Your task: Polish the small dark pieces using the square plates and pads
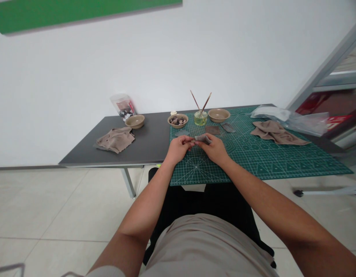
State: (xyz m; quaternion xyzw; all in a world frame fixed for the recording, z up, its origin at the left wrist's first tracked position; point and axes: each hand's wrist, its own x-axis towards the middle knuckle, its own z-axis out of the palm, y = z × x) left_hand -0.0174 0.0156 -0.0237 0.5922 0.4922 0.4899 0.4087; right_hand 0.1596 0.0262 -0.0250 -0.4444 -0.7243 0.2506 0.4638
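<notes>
Above the green cutting mat [203,169], my two hands meet at the fingertips. In my right hand [215,148] is a small, folded grey piece of what looks like sandpaper [201,138], gripped between thumb and fingers. My left hand [178,148] is closed in a pinch against it; a small brownish bit shows at its fingertips, too small to name. Just beyond the hands lie a brown square sheet [213,130], a dark grey sheet [228,127] and a paler grey sheet [182,133].
Behind stand a bowl of small brown chunks [178,121], a glass jar [200,119] with two brushes in yellowish liquid, and another bowl [219,114]. At left are a third bowl [135,121], a clear tub [123,107] and a cloth [117,140]; at right, another cloth [274,132] and plastic bag [296,118].
</notes>
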